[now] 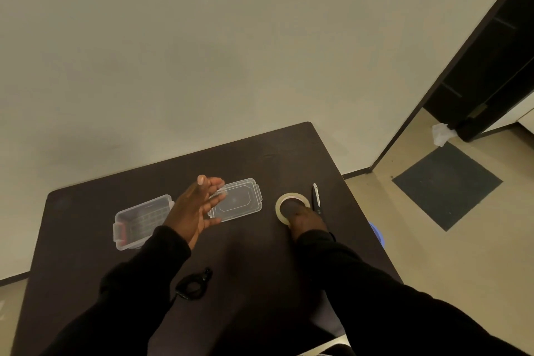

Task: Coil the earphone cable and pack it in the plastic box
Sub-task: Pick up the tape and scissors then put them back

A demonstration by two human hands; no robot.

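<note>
The black earphone cable (193, 285) lies coiled on the dark table (245, 254), near its front edge. A clear plastic box (138, 221) stands open at the left, with a red latch on its near end. Its clear lid (238, 200) lies flat to the right of it. My left hand (194, 209) hovers between box and lid, fingers spread, holding nothing. My right hand (303, 220) rests on a roll of tape (284, 205), its fingers over the roll's near side; the grip itself is hidden.
A pen-like tool (316, 198) lies just right of the tape. The table's right edge is close to it, with a blue object (377, 233) on the floor below. A dark floor mat (446, 186) and a dark doorway (491, 66) are at the right.
</note>
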